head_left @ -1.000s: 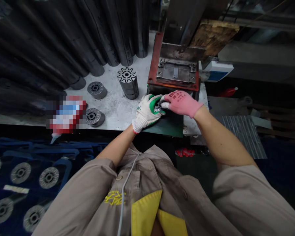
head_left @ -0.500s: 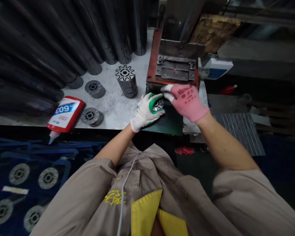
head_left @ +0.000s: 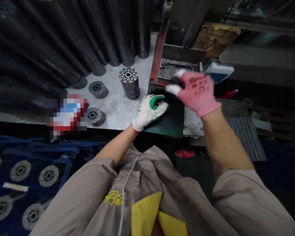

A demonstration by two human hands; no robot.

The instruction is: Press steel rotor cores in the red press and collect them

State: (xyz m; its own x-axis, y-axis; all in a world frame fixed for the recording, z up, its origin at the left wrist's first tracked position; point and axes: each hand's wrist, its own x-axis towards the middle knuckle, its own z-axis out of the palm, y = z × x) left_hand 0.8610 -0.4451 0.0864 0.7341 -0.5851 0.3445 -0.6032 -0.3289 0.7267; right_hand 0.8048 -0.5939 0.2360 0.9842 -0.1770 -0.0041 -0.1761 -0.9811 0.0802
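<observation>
My left hand, in a white glove with green fingers, is wrapped round a slotted metal core at the front of the machine. Raised over the right part of the metal fixture is my right hand, in a pink glove with white fingertips. Its thumb and fingers are curled and smeared by motion, so anything between them cannot be made out. A taller stack of cores stands on the bench left of the machine, with two short cores further left.
A red and white bottle, blurred out, lies at the bench's left front. Long dark core stacks fill the back left. Below left are blue racks with more cores. A white box with a blue panel sits right of the fixture.
My right hand has moved up and to the right, from the machine's front edge to over the fixture. My left hand stays round the core. The view has shifted slightly.
</observation>
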